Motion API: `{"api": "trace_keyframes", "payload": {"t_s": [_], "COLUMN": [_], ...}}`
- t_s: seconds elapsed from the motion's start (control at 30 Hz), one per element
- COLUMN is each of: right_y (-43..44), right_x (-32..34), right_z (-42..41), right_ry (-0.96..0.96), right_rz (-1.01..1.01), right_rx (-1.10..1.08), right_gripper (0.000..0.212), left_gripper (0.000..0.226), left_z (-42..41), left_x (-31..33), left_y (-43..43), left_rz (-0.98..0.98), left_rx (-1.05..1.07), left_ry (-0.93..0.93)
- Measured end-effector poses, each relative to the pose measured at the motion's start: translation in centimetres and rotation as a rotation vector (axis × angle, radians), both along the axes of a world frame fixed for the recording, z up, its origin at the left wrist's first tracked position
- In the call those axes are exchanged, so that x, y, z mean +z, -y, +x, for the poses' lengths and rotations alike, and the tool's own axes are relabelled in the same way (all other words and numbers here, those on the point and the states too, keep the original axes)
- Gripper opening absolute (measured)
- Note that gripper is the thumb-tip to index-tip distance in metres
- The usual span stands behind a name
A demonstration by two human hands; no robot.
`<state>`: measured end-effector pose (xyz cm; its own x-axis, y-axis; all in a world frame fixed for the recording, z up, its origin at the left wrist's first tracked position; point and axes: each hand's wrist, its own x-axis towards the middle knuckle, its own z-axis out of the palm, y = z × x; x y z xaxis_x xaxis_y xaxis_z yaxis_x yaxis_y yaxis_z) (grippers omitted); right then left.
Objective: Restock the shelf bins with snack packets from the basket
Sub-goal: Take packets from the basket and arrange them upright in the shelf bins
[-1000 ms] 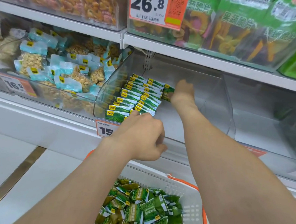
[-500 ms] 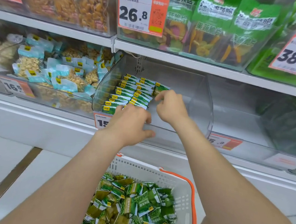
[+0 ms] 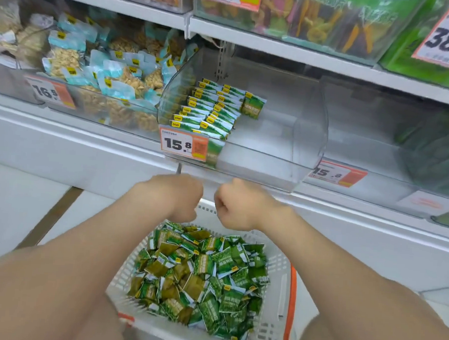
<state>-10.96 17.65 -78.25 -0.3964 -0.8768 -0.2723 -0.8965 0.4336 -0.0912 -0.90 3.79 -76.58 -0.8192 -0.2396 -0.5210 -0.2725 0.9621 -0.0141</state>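
Observation:
A white basket (image 3: 274, 328) with an orange rim sits below me, heaped with loose green snack packets (image 3: 201, 271). On the shelf above, a clear plastic bin (image 3: 309, 138) holds two neat rows of the same green packets (image 3: 211, 108) along its left side; its right half is bare. My left hand (image 3: 174, 195) and my right hand (image 3: 239, 205) hover side by side over the basket's far edge, below the bin's front. Both are seen from the back with fingers curled under, and I see no packet in either.
A bin of pale blue nut packets (image 3: 105, 78) stands left of the clear bin. Price tags reading 15.8 (image 3: 184, 143) hang on the shelf front. Bins of green bags fill the upper shelf (image 3: 319, 25) and the right side.
Both hands have come out of the clear bin and dropped toward the basket. The camera has tilted down, so more of the basket shows.

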Motion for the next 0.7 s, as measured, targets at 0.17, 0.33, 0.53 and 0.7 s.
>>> {"api": "trace_keyframes", "payload": {"t_s": [0.17, 0.33, 0.53, 0.7], "right_y": [1.2, 3.1, 5.6, 5.5], "right_x": [-7.6, -14.3, -20.1, -24.4], "right_z": [0.6, 0.3, 0.2, 0.9], "right_ry": [-0.019, 0.036, 0.101, 0.124], "right_rz": [0.283, 0.374, 0.398, 0.433], "right_rx": [0.033, 0.061, 0.031, 0.020], "right_gripper": [0.012, 0.019, 0.008, 0.020], "left_gripper": [0.025, 0.032, 0.042, 0.047], "left_z": [-0.6, -1.3, -2.1, -2.7], "left_x": [-2.2, -3.5, -4.5, -4.9], "left_y": [-0.2, 1.3, 2.9, 4.0], "left_rz": [0.017, 0.008, 0.056, 0.068], "left_rx": [-0.108, -0.138, -0.139, -0.126], "left_ry": [0.157, 0.149, 0.128, 0.137]}}
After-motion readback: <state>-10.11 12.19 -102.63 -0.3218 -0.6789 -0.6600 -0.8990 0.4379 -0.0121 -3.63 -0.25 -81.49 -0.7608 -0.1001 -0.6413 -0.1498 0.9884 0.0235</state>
